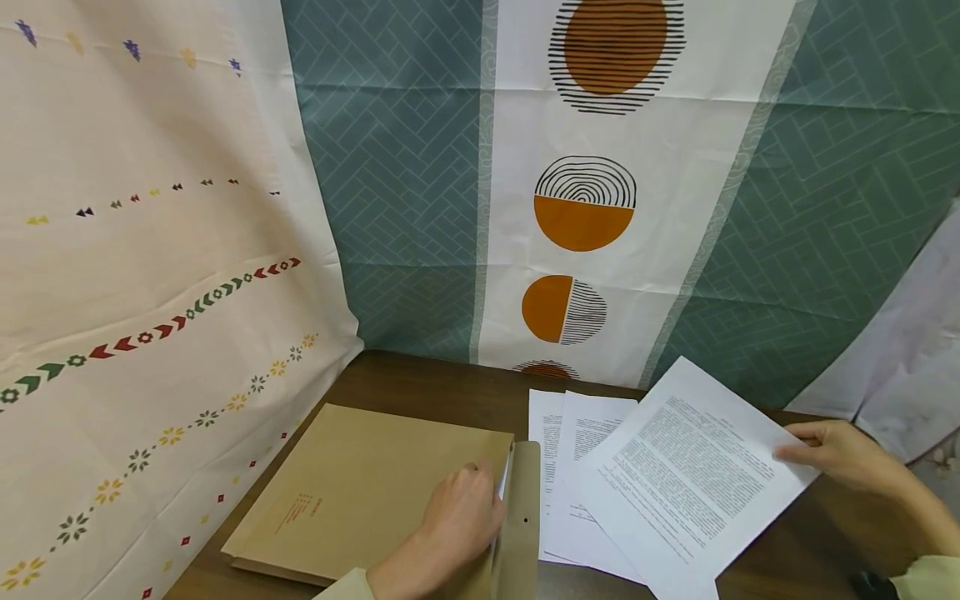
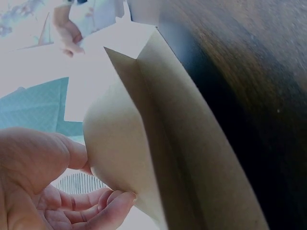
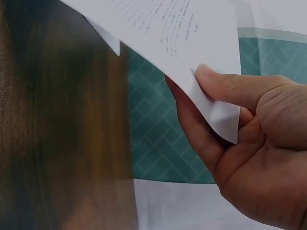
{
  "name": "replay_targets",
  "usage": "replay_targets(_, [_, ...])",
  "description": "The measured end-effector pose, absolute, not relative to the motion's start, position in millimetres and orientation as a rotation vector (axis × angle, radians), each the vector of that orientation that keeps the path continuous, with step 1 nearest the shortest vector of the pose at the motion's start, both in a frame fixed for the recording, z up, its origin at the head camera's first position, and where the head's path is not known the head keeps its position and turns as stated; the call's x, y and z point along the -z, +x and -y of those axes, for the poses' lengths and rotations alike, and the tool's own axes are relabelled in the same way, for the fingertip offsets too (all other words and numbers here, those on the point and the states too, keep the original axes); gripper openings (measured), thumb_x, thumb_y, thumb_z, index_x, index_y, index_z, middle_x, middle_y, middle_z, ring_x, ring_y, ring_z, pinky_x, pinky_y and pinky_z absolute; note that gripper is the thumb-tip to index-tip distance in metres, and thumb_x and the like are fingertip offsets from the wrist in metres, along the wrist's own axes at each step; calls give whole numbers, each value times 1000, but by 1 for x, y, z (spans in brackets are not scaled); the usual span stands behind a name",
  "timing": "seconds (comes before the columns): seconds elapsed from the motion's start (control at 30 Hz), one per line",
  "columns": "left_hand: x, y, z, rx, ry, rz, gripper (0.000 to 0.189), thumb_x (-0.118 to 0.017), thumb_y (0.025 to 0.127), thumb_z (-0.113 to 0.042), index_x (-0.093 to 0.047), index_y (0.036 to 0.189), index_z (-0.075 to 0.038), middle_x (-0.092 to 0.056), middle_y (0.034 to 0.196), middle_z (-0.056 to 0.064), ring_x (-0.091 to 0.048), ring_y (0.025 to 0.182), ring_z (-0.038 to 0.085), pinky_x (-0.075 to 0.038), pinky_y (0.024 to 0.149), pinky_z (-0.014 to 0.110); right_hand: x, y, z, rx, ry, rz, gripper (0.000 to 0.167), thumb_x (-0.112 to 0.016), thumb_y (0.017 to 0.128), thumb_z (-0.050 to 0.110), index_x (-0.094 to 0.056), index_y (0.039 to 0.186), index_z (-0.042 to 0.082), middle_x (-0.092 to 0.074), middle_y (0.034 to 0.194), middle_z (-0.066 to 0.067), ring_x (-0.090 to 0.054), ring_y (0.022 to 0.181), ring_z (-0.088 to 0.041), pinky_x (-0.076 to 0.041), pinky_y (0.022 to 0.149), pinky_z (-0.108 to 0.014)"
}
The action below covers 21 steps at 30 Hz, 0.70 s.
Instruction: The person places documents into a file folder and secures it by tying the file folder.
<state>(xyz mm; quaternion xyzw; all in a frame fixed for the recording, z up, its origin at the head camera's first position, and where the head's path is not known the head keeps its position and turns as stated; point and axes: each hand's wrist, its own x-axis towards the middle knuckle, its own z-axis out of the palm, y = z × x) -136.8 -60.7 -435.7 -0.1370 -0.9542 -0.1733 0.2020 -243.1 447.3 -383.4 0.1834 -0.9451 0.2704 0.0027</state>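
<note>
A brown paper envelope [image 1: 382,475] lies on the table, its flap [image 1: 525,500] folded out to the right and white paper showing at its mouth. My left hand [image 1: 461,512] pinches the upper layer at the mouth. In the left wrist view, the thumb and fingers of that hand [image 2: 57,177] bow this layer [image 2: 115,129] up, so the mouth gapes. My right hand [image 1: 847,450] holds a printed sheet [image 1: 690,475] by its right corner, tilted over other sheets. Seen from the right wrist, the thumb presses the sheet's corner [image 3: 213,108] against the fingers.
Two or more printed sheets [image 1: 592,425] lie beside the flap, partly under the held one. A dark wooden table [image 1: 420,379] carries everything. Patterned cloths hang behind [image 1: 405,208] and to the left [image 1: 150,250]. A small black object [image 1: 873,585] is near the right sleeve.
</note>
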Motion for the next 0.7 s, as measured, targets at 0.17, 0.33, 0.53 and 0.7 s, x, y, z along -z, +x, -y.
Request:
replay_targets(0.17, [436, -137, 61, 485, -396, 2646, 19, -73, 74, -5, -54, 76, -7, -54, 67, 4, -60, 55, 20, -46, 46, 34, 375, -234, -455, -882, 593, 2991, 29, -62, 103, 16, -71, 114, -9, -74, 85, 7, -62, 70, -4, -47, 63, -24])
replay_targets(0.33, [437, -137, 60, 482, -397, 2646, 18, -73, 74, -6, -55, 77, -6, -56, 68, 5, -61, 56, 21, -47, 47, 35, 365, -224, -459, -881, 477, 3039, 36, -58, 106, 23, -70, 119, -9, -74, 90, 4, -62, 74, -6, -46, 66, -24])
replay_targets(0.53, [437, -138, 60, 465, -394, 2657, 17, -72, 75, -6, -56, 78, -6, -57, 69, 6, -64, 59, 25, -49, 49, 36, 355, -216, -461, -1055, 218, 3093, 52, -55, 107, 31, -60, 127, -17, -74, 97, -4, -64, 78, -11, -48, 67, -27])
replay_targets(0.7, [437, -139, 59, 446, -399, 2643, 18, -73, 75, -6, -55, 78, -6, -57, 68, 6, -64, 59, 26, -50, 49, 36, 352, -209, -462, -1376, 99, 3034, 43, -56, 107, 29, -69, 122, -9, -77, 95, -4, -72, 78, -21, -54, 67, -33])
